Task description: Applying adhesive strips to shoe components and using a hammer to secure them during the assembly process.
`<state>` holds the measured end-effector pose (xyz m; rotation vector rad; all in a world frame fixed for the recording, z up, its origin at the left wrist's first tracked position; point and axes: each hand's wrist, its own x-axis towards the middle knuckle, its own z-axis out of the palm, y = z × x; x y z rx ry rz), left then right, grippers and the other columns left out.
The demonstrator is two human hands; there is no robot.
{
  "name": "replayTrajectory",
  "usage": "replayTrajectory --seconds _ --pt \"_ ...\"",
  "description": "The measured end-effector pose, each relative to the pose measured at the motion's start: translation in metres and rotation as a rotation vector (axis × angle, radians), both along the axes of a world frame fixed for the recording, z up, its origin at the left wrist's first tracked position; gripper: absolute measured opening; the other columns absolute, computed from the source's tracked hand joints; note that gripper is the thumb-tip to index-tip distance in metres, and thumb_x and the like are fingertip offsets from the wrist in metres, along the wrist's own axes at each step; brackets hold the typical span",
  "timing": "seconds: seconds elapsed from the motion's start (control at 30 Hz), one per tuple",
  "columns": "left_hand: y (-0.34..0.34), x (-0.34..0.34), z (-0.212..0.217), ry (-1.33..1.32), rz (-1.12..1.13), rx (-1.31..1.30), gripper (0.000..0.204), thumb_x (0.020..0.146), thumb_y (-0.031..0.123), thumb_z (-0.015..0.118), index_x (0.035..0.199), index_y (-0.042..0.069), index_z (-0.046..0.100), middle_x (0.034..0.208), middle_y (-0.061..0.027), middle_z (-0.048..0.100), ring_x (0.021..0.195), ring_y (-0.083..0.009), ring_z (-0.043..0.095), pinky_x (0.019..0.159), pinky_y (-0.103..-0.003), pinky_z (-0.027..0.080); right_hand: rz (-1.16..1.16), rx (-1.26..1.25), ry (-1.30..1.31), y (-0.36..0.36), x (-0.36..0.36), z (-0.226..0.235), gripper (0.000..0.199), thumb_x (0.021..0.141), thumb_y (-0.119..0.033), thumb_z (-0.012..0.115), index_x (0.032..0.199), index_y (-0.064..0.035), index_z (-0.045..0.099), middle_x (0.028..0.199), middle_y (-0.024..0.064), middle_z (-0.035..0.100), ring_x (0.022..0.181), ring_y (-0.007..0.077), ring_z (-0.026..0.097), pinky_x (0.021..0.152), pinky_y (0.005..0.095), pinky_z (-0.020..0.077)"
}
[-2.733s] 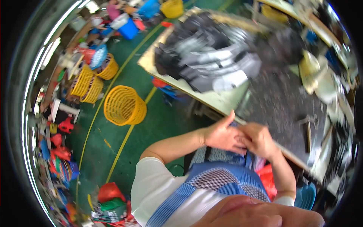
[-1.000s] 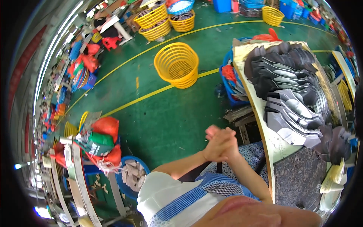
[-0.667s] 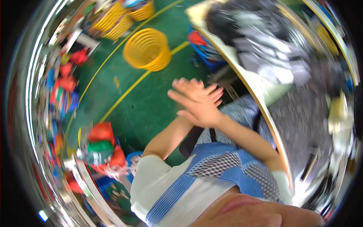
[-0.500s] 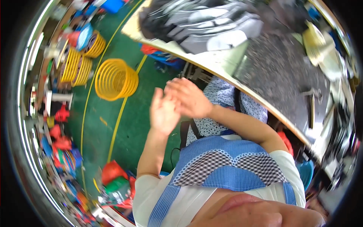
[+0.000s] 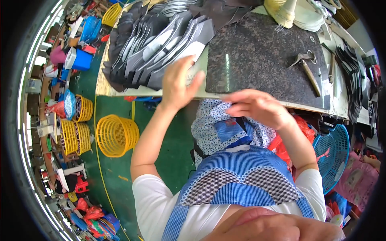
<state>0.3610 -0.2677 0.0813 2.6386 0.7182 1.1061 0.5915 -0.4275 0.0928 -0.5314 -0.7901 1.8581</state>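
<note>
My left hand [image 5: 181, 82] is raised at the table's front edge, thumb and fingers apart, holding nothing. Just past it lie overlapping rows of flat, dark grey cut pieces [image 5: 161, 40] with pale patches. My right hand [image 5: 257, 108] hovers over the near edge of a dark speckled slab [image 5: 257, 56], its fingers stretched out and bare of any object. On the slab's right side rests a hammer [image 5: 310, 78] with a wooden handle. Behind it stands a yellowish cone [image 5: 284, 16], with loose threads at its foot.
More dark pieces [image 5: 350, 80] are stacked at the table's right end. A blue plastic basket [image 5: 331, 156] leans below on the right, by a red bag [image 5: 301, 130]. Yellow baskets [image 5: 116, 136] stand on the green floor [image 5: 108, 168] to the left.
My hands were pressed together over the floor at the left; now they are apart at the table edge. The view has turned toward the table, which sits more squarely ahead.
</note>
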Motion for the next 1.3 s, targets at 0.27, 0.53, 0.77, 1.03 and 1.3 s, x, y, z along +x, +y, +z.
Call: replayTrajectory --seconds 0.27,0.53,0.77,1.03,1.3 --pt "0.099 0.038 0.004 0.364 0.44 0.25 0.038 0.081 0.032 0.07 0.101 0.0 0.064 0.097 -0.0125 0.055 0.093 -0.0301 0.054 0.082 -0.04 0.044 -0.27 -0.081 -0.309 0.008 0.076 0.006 0.041 0.099 -0.03 0.047 0.118 0.0044 0.056 0.101 0.012 0.065 0.097 0.0195 0.062 0.091 0.0313 0.0474" --pt "0.089 0.041 0.022 0.202 0.254 0.032 0.017 0.091 0.021 0.06 0.083 0.006 0.058 0.065 -0.0084 0.058 0.06 -0.0285 0.056 0.065 -0.038 0.04 -0.47 0.096 -0.752 0.156 0.038 -0.009 0.056 0.088 -0.032 0.069 0.128 0.0022 0.048 0.115 0.0147 0.058 0.092 0.0182 0.063 0.075 0.0298 0.0542" --pt "0.088 0.025 0.017 0.079 0.257 -0.253 0.018 0.09 0.022 0.064 0.084 0.005 0.06 0.059 -0.0118 0.055 0.053 -0.0309 0.053 0.052 -0.041 0.039 -0.545 0.137 -0.803 0.179 -0.006 -0.016 0.037 0.083 -0.028 0.071 0.073 0.0034 0.054 0.058 0.0123 0.055 0.055 0.0158 0.059 0.053 0.0341 0.047" --pt "0.117 0.017 0.001 0.169 0.418 -0.12 0.021 0.093 0.027 0.062 0.093 0.005 0.062 0.067 -0.0117 0.058 0.056 -0.0283 0.056 0.052 -0.039 0.043 -0.213 0.868 -0.699 0.048 -0.017 0.005 0.03 0.084 -0.007 0.064 0.063 -0.0018 0.043 0.067 0.0116 0.045 0.06 0.0292 0.053 0.051 0.0396 0.0421" --pt "0.051 0.049 0.039 -0.019 -0.122 -0.158 0.066 0.08 0.045 0.074 0.119 -0.003 0.053 0.105 -0.0152 0.059 0.098 -0.0294 0.057 0.091 -0.039 0.044 -0.437 0.386 -0.661 0.011 0.022 -0.004 0.01 0.086 -0.006 0.061 0.083 0.0038 0.059 0.092 0.0186 0.063 0.079 0.0296 0.065 0.066 0.0344 0.0508"
